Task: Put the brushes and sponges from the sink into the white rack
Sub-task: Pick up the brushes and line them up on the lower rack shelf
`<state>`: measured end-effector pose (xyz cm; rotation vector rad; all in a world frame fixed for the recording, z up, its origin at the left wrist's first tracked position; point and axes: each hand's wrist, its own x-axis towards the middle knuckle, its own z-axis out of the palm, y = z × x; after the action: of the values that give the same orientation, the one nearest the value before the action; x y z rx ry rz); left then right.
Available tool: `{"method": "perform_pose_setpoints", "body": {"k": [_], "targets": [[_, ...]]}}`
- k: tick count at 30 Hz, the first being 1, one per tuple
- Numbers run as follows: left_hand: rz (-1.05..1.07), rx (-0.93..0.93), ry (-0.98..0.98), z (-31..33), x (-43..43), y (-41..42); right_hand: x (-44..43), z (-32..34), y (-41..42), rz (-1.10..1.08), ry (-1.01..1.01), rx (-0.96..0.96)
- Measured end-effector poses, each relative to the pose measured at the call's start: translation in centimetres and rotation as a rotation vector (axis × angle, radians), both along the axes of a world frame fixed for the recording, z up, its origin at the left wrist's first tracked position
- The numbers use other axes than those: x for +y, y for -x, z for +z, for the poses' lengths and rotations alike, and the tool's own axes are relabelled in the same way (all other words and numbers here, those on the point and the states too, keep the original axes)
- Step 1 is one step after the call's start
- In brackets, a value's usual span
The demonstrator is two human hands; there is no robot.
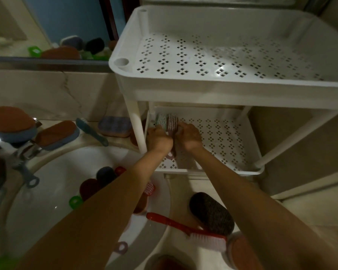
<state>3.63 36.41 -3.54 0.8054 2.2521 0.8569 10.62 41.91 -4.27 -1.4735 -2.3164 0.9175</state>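
Note:
The white rack [183, 90] stands right of the sink [47, 184], its top shelf bare. Both my hands reach into its lower shelf [222, 141]. My left hand [160, 140] grips a pale green brush [161, 119] and my right hand [187, 135] grips a pink brush [172, 121]; the two brushes lie side by side at the shelf's back left. In the sink lie a dark red sponge [89, 188], a grey sponge [105, 175], a green brush handle [75, 201] and a red checked brush [149, 189], partly hidden by my left forearm.
A red-handled brush [185, 228] and a dark sponge [211, 213] lie on the counter in front of the rack. Brown-and-blue sponges [57, 135], a blue brush [91, 131] and a purple sponge [114, 126] sit behind the sink by the tap [18, 152]. A mirror is above.

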Motion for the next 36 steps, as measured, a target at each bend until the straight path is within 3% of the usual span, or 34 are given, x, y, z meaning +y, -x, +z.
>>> {"method": "perform_pose_setpoints", "body": {"k": [5,9,17,22,28,32,36], "targets": [[-0.060,0.059,0.017,1.8,-0.5,-0.7,-0.8,1.3,-1.5,-0.020,0.072,-0.024],[-0.171,0.078,0.018,5.0,-2.3,-2.0,-3.9,2.8,-4.3,-0.078,0.032,0.133],[-0.293,-0.160,-0.141,8.7,-12.0,-8.2,-16.8,4.9,-13.0,-0.435,0.041,0.402],[-0.372,-0.342,-0.030,4.8,-18.3,-12.1,-25.9,3.4,-17.7,-0.565,-0.026,0.250],[-0.576,-0.349,0.074,3.8,-22.5,-14.6,-33.1,0.2,-22.7,-0.808,0.025,-0.169],[-0.633,-0.345,0.084,4.6,-23.2,-15.6,-33.0,-1.3,-23.6,-1.078,0.243,-0.163],[-0.653,-0.309,0.080,5.0,-23.7,-15.6,-32.5,-2.4,-23.0,-1.139,0.360,-0.120]]}}
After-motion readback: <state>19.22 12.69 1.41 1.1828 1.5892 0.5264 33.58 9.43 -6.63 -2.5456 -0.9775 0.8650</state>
